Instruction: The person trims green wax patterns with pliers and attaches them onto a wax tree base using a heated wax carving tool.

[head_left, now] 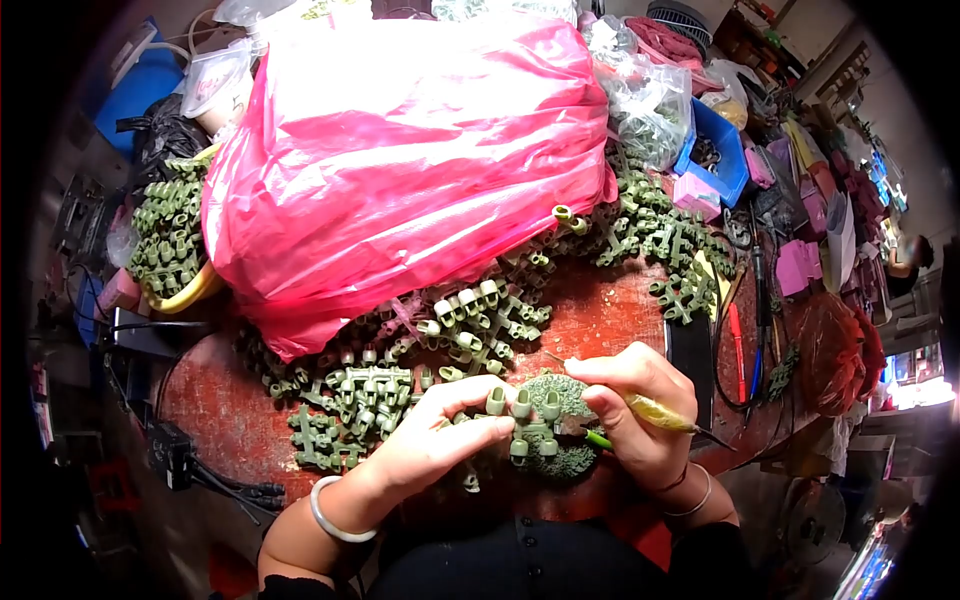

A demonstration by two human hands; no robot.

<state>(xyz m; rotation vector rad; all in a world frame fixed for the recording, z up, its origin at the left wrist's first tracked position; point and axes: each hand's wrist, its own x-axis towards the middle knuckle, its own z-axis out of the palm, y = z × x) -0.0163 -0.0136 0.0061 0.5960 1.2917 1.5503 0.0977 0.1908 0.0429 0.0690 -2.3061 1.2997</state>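
My left hand point(445, 425) is closed on a green moulded piece point(522, 425) with several small ring-like cups in rows, pinched between thumb and fingers. In my right hand point(640, 410) is a thin pointed tool point(660, 414) with a yellow wrapped grip, its slim tip reaching left above the piece. Under the piece lies a round heap of green crumbs point(565, 462). A bright green stick end point(597, 440) shows beside my right fingers; whether they hold it I cannot tell. More green moulded pieces point(365, 395) are piled left of my left hand.
A large pink plastic bag point(420, 170) covers the back of the red worn table point(590, 310). Green pieces fill a yellow basket point(185, 290) at left. To the right are a blue bin point(722, 140), pens point(738, 350) and a red bag point(835, 350). Another person point(908, 260) is far right.
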